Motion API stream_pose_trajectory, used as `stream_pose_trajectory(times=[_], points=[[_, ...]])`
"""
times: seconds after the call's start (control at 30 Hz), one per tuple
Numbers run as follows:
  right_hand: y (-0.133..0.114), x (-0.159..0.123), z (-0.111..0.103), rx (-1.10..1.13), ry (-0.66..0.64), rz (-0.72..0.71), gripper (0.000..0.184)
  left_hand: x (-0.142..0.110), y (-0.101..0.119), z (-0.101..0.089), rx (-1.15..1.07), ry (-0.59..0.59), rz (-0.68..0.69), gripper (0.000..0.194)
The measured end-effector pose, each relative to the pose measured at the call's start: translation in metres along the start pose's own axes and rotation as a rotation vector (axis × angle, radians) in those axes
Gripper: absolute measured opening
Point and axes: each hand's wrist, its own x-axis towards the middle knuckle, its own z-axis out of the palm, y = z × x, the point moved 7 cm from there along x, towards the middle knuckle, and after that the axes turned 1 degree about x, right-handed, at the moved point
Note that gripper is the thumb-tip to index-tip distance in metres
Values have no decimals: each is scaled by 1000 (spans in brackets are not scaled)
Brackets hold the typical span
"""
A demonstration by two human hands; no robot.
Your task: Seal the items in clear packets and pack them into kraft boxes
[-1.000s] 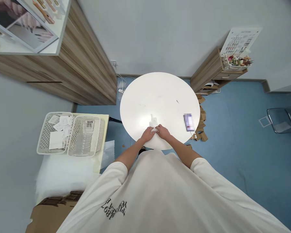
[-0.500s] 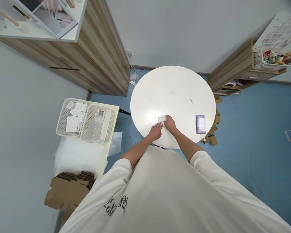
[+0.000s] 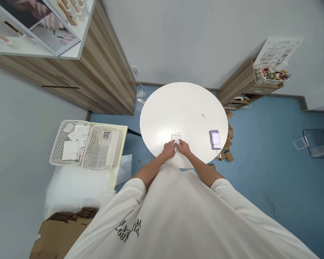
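Observation:
A small flat packet (image 3: pixel 176 137), white and translucent, lies on the round white table (image 3: pixel 178 104) near its front edge. My left hand (image 3: pixel 169 149) is at the packet's near left side, with bent fingertips touching its edge. My right hand (image 3: pixel 183 147) pinches at the near right corner with thumb and fingers close together. The fingertips of both hands nearly meet there, hiding that edge. What exactly the packet is made of is too small to tell.
A phone-like device (image 3: pixel 215 139) with a blurred screen lies on the table's right side, a cable below it. At left, a side table holds a basket of papers (image 3: pixel 55 151), a basket of clear plastic boxes (image 3: pixel 88 158), and flattened cardboard (image 3: pixel 59 233). A wooden cabinet (image 3: pixel 108 64) stands behind.
My right hand has come from the packet's far right side down to its near edge, beside my left fingertips. The whole view has shifted slightly with my head.

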Motion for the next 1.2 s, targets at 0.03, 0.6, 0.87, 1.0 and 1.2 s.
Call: stream_pose_trajectory(times=[0.03,0.6,0.87,1.0,1.2], points=[[-2,0,2,27,-3,19,59,0,-2,-2,-10,0,-11,63],[-120,57,87,-105,-190,-233,76,-34,-136,-50,6,63,-194,73],[-151,69,101,-331,-232,-218,89,-35,-171,-66,51,44,-168,75],[-155,65,105,-393,-274,-164,90,-32,-173,-64,87,18,-160,76],[-154,44,93,-333,-145,-140,80,-36,-165,-79,77,95,-132,67]])
